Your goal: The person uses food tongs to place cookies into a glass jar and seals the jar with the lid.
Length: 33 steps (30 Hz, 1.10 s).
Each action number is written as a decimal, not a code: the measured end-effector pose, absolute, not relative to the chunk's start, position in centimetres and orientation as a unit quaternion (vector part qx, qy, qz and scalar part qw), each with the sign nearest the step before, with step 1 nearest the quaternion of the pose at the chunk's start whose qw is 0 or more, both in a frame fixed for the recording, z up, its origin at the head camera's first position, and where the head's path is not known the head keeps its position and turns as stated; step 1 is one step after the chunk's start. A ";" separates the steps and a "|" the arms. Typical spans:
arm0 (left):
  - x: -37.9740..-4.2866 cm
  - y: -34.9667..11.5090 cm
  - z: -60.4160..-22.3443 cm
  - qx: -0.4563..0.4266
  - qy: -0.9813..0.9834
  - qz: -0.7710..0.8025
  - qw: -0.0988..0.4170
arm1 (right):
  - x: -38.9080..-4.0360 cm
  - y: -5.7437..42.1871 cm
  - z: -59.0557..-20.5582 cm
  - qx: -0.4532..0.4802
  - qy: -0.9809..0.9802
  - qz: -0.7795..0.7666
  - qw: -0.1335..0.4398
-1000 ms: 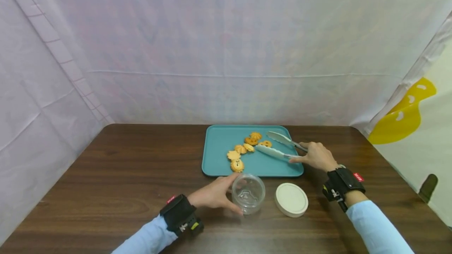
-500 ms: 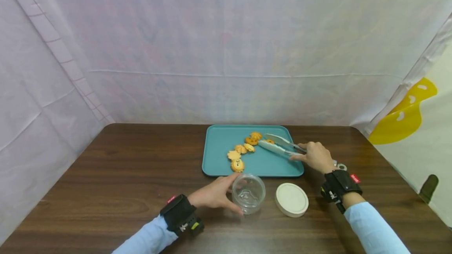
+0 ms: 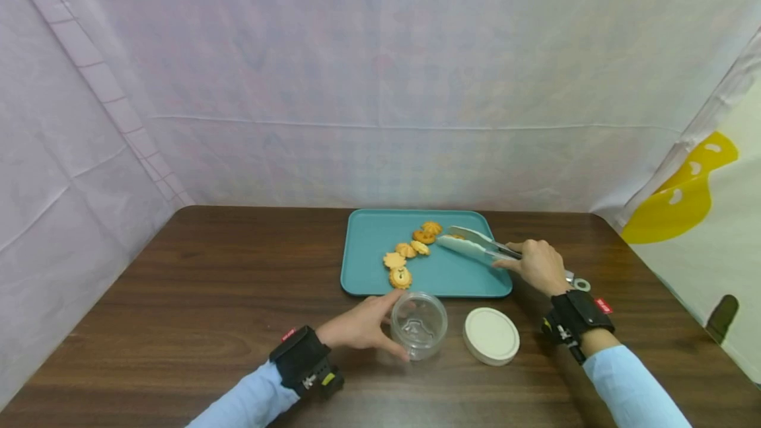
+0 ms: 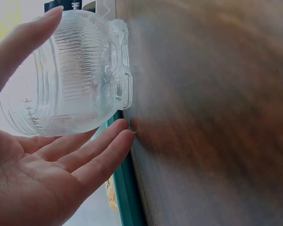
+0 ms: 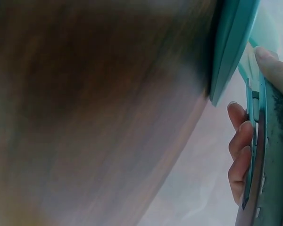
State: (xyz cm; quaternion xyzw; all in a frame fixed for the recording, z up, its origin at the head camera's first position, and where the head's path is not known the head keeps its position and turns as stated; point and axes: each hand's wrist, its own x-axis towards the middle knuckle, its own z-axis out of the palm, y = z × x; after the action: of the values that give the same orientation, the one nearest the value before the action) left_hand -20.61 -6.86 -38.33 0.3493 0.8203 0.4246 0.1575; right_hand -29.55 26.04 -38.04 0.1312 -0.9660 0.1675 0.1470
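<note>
In the head view my left hand (image 3: 365,325) holds a clear jar (image 3: 419,329) from its left side, thumb in front and fingers behind. The jar stands upright and uncovered on the table. The left wrist view shows the thumb along the jar's side and the other fingers stretched out beside it. My right hand (image 3: 538,266) grips a pair of tongs (image 3: 466,248) over the right half of a teal tray (image 3: 362,230). The tongs' arms stand close together, largely hiding a cookie (image 3: 457,236) between their tips. Several cookies (image 3: 406,250) lie in a curved row left of them.
A round white lid (image 3: 491,336) lies on the brown table (image 3: 238,283), right of the jar. Behind the table hangs a pale cloth (image 3: 380,84). A yellow shape (image 3: 672,197) shows on the right-hand sheet.
The tongs' arms have drawn closer together around the cookie at the right end of the row. The left hand and the jar have stayed in place.
</note>
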 end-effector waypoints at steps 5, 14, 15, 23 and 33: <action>-20.6 -7.0 -38.2 0.348 0.820 0.424 0.162 | -29.0 26.6 -37.8 0.132 -0.966 0.174 0.142; -20.7 -7.1 -38.1 0.332 0.818 0.434 0.176 | -27.6 27.2 -37.5 0.148 -0.959 0.190 0.150; -20.7 -7.1 -38.1 0.332 0.817 0.436 0.177 | -27.4 27.3 -37.4 0.152 -0.958 0.190 0.153; -20.6 -7.1 -38.1 0.335 0.816 0.433 0.183 | -25.8 27.4 -36.6 0.173 -0.950 0.202 0.162; -20.6 -7.1 -38.1 0.336 0.817 0.430 0.185 | -23.1 26.8 -35.2 0.213 -0.931 0.234 0.183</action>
State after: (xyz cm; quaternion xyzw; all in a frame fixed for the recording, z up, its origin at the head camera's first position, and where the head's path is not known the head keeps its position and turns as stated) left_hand -20.62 -7.06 -38.09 0.3357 0.8174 0.4302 0.1846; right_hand -23.14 26.84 -35.19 0.2131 -0.9308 0.2339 0.1828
